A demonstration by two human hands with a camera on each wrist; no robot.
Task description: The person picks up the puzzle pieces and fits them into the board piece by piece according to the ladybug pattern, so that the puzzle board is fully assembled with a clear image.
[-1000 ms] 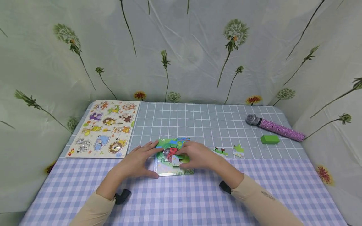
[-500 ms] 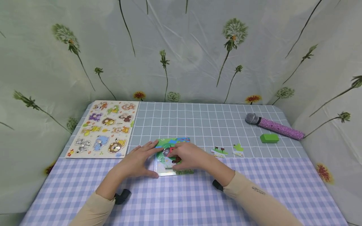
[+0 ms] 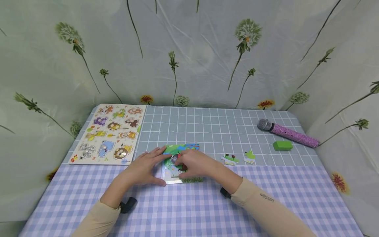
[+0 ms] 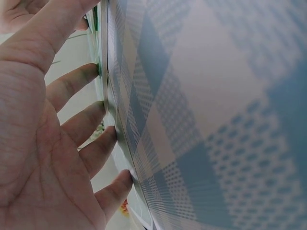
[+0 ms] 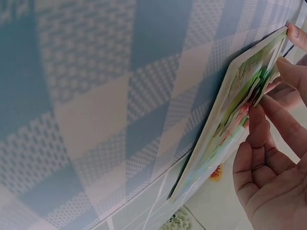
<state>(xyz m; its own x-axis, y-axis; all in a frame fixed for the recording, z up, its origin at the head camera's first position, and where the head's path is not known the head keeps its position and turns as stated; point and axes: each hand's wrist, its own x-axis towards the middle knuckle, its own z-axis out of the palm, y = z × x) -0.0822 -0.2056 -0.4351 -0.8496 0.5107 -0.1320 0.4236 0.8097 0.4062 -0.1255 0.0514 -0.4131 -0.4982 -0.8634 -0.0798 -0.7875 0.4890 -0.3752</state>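
A ladybird jigsaw puzzle board (image 3: pixel 185 146) lies flat in the middle of the table, partly hidden by both hands. My left hand (image 3: pixel 145 169) rests at its left edge with fingers spread, the index fingertip touching the board and the thumb at the lower left corner. In the left wrist view the fingers of the left hand (image 4: pixel 53 124) are stretched out. My right hand (image 3: pixel 195 164) pinches a jigsaw piece (image 3: pixel 175 171) low over the board's lower left part. The right wrist view shows the right hand (image 5: pixel 273 163) with thumb and forefinger on the piece.
Two loose jigsaw pieces, one with red-brown shapes (image 3: pixel 229 160) and one green and white (image 3: pixel 249 157), lie right of the board. Farther right are a green block (image 3: pixel 282 145) and a glittery pink microphone (image 3: pixel 291 134). An animal peg puzzle (image 3: pixel 106 135) lies at the left.
My right hand has moved left across the board with the jigsaw piece, uncovering more of the loose pieces on the right. The left hand stays in place.
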